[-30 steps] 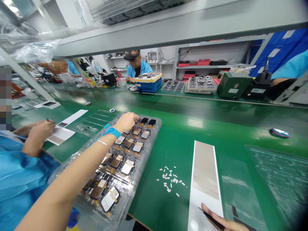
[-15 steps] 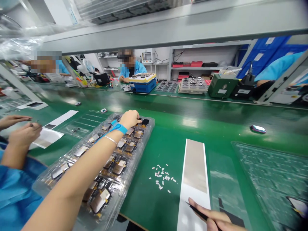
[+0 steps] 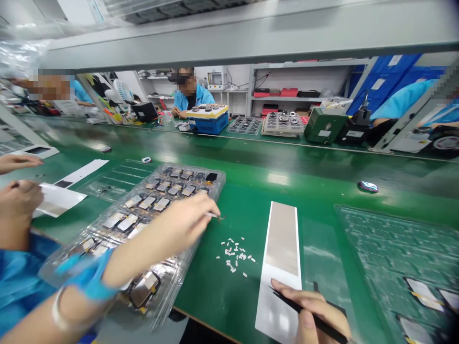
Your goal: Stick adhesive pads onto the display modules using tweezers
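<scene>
Head view: a thin part is pinched in the closed grip of the left hand, near the tray's edge; tweezers are held by the right hand over a sheet. Probably light, stiff and fragile, the part is best held by its edges.

Left hand drawn back, panel lifted
</scene>
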`<state>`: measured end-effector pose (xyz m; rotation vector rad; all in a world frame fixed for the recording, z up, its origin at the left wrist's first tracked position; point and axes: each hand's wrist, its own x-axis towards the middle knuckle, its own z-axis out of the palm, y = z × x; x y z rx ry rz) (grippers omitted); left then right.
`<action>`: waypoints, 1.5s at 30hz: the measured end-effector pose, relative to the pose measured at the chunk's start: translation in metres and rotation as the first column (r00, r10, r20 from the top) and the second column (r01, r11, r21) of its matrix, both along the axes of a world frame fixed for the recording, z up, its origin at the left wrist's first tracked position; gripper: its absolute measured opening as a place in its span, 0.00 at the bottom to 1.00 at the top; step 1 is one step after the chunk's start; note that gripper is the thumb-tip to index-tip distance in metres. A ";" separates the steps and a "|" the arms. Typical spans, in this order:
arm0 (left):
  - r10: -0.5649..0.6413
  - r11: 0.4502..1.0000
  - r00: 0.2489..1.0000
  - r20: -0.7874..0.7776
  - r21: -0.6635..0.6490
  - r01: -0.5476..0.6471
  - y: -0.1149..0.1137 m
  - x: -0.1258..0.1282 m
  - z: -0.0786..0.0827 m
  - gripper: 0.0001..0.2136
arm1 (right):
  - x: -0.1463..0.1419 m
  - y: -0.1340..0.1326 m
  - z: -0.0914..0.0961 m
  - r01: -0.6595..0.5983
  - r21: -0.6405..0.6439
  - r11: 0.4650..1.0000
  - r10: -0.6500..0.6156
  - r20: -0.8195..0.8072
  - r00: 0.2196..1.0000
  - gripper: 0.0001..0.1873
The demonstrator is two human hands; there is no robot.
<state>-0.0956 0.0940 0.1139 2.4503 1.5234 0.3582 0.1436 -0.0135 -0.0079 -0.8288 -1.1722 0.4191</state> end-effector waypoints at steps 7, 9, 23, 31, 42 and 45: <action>0.154 0.950 0.722 0.674 -0.301 0.078 -0.102 0.056 -0.063 0.03 | 0.005 0.001 0.030 -0.011 -0.106 0.994 0.057 0.444 0.894 0.05; 0.217 0.923 0.612 0.761 -0.364 0.125 -0.099 0.066 -0.083 0.03 | 0.003 0.002 0.035 -0.011 -0.076 0.997 0.051 0.547 0.836 0.07; 0.257 0.893 0.475 0.842 -0.395 0.215 -0.087 0.068 -0.124 0.05 | 0.001 0.008 0.017 0.026 0.029 0.999 -0.039 0.841 0.540 0.12; 0.196 0.918 0.569 0.798 -0.353 0.179 -0.086 0.066 -0.115 0.05 | 0.001 0.018 0.037 -0.033 -0.009 0.999 0.023 0.900 0.436 0.07; 0.138 0.895 0.550 0.824 -0.341 0.287 -0.098 0.065 -0.114 0.07 | 0.006 0.071 0.056 -0.042 -0.621 0.783 0.483 0.563 0.671 0.12; 0.272 0.866 0.454 0.848 -0.422 0.269 -0.099 0.066 -0.115 0.11 | 0.002 0.075 0.042 -0.105 -0.694 0.712 0.550 0.460 0.697 0.08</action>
